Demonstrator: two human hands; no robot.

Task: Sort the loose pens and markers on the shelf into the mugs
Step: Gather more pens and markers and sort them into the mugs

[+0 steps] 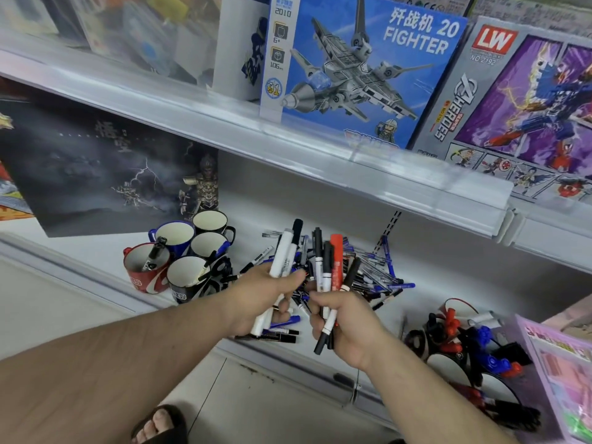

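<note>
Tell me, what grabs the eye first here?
Two hands at the middle, the left hand and right hand, each grip a bunch of markers above the pen pile on the shelf. Left of them cluster the mugs; above stands a blue fighter-jet box.

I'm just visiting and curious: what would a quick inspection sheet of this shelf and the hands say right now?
Surface: white shelf, pens heaped mid-shelf.
Job's things: pile of loose pens and markers; red mug holds one marker; front black mug holds a pen; blue mug looks empty.
Clutter: mugs with red and blue markers at right.
Hands: left hand grips white-barrelled markers; right hand grips black markers and a red one.
Cables: nothing seen.
Surroundings: fighter jet box and LW heroes box on the shelf above; dark poster box behind the mugs.
</note>
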